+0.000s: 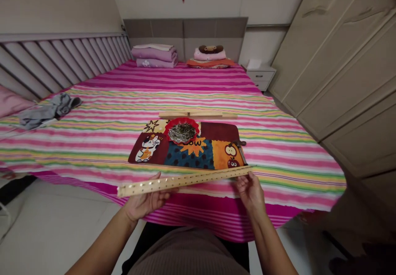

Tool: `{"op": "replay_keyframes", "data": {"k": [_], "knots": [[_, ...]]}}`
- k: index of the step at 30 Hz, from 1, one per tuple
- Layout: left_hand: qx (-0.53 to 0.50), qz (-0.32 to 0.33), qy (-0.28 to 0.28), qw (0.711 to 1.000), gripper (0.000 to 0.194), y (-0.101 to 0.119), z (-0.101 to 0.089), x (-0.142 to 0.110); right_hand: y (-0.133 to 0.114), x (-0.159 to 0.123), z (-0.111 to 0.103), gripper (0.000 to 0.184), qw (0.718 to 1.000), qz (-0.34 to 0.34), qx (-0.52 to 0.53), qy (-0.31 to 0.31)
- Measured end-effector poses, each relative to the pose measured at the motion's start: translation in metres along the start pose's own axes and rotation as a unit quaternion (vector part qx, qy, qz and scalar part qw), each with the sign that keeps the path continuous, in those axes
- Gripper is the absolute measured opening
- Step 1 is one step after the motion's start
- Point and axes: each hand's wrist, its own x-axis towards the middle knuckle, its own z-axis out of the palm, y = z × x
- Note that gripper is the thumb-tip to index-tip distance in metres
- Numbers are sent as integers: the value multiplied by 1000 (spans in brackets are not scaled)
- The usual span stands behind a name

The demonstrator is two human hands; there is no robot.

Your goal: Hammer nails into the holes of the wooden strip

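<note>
I hold a long, thin wooden strip [185, 181] studded with a row of small pins, level across the near edge of the bed. My left hand [145, 203] grips it from below near its left end. My right hand [251, 190] pinches it close to its right end. Just beyond the strip lies a colourful patchwork mat [213, 149] with cartoon pictures. A red scalloped dish [182, 130] full of metal pins rests on the mat's far side.
The bed carries a pink striped cover [102, 130]. More wooden strips [198, 114] lie behind the mat. A grey garment [49, 111] is at the left, folded blankets [154, 55] and pillows [210, 56] at the headboard. A wardrobe [346, 73] stands right.
</note>
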Motion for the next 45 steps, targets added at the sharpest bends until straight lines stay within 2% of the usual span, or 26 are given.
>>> {"op": "replay_keyframes", "data": {"k": [2,5,7,10,14,19,25,32,37,40,43,45], "knots": [[-35,60,76,995,30,4,-6,-1,2,3,-3,28,1000,-3,-1,21],[-66,162,175,969,23,15,-16,0,7,8,-4,27,999,-6,-8,40],[-60,216,203,953,22,25,-23,1,10,10,-1,25,999,-8,-18,48],[-37,263,228,937,18,43,-34,6,13,13,8,22,997,-4,-29,72],[13,306,289,907,19,60,-44,17,12,14,27,14,992,8,-36,125],[82,336,344,873,20,67,-50,37,10,15,42,7,987,11,-58,146],[159,365,362,843,24,69,-64,56,4,22,34,12,986,38,-114,117],[190,344,346,852,31,69,-74,54,-4,22,28,15,979,84,-155,104],[217,358,337,843,29,64,-77,54,-2,23,18,21,982,104,-138,77],[265,360,367,815,29,63,-79,53,-1,24,15,25,983,106,-134,73],[351,367,408,759,27,61,-82,51,0,23,15,25,982,101,-136,78],[364,371,415,747,27,58,-85,49,0,21,16,25,982,93,-141,83]]}}
